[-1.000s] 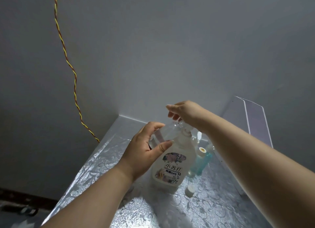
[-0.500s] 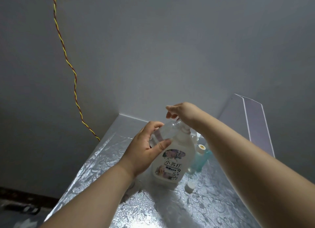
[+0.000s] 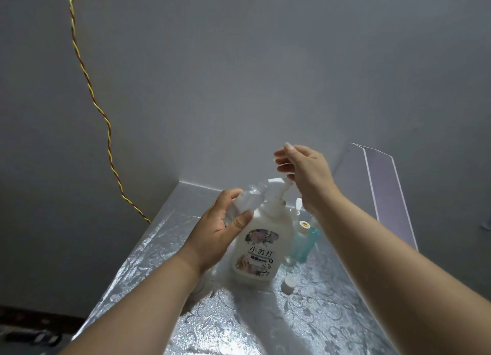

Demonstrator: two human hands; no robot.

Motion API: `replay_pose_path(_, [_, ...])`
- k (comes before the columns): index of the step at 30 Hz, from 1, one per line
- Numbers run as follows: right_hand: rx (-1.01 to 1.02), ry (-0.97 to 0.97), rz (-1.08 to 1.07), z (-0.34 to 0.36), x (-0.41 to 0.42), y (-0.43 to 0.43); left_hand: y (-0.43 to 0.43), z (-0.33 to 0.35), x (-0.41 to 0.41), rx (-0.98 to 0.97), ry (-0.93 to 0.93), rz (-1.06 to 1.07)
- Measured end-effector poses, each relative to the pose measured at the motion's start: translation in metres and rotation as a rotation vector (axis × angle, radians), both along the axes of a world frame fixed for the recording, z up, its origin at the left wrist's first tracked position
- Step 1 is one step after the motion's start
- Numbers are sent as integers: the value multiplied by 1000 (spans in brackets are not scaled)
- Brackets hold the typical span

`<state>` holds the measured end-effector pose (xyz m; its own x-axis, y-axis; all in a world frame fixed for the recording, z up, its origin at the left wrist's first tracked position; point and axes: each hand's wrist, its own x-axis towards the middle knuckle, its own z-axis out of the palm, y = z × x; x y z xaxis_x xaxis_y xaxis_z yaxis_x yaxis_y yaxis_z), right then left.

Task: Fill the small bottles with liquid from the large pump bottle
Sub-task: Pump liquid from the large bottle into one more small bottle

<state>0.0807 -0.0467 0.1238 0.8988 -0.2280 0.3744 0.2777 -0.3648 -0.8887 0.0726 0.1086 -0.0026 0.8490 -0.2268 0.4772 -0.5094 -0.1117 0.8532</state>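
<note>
Table (image 3: 332, 314) in front of me, set into a corner btwn two plain grey walls. Its top is covered w/ a shiny silver sheet embossed w/ a curly floral pattern, w/ glare near the front edge. Standing upright on it, approx centre, is a large white pump bottle (image 3: 261, 248) w/ a flowered label & Chinese characters. Just behind it to the R is a small teal bottle (image 3: 305, 244), upright, w/ an open white top. A small white cap (image 3: 288, 285) lies on the sheet near the pump bottle's front-R, not touching it. Along the R edge a clear plastic panel (image 3: 385, 195) stands by the wall.
</note>
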Motion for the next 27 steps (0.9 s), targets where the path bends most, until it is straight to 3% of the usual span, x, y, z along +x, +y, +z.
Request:
replay_pose_path(5, [-36, 106, -135, -19, -18, -23, -1, -3, 1, -33, -5, -12])
replay_pose_path(10, [-319, 401, -184, -53, -38, -46, -1, -5, 0, -34, 4, -4])
replay_pose_path(13, [-442, 405, -237, -68, -50, -53, -2, -4, -1, -55, 8, -16])
replay_pose_path(18, [-776, 579, -21, -77, -72, -50, -4, -6, -1, -84, -5, -14])
replay_pose_path(23, [-1037, 620, 57, -98, -76, -40, -5, -6, -4, -131, -3, -34])
replay_pose_path(27, [-977, 592, 99, -87, -78, -34, -5, -7, -3, -150, -7, -64])
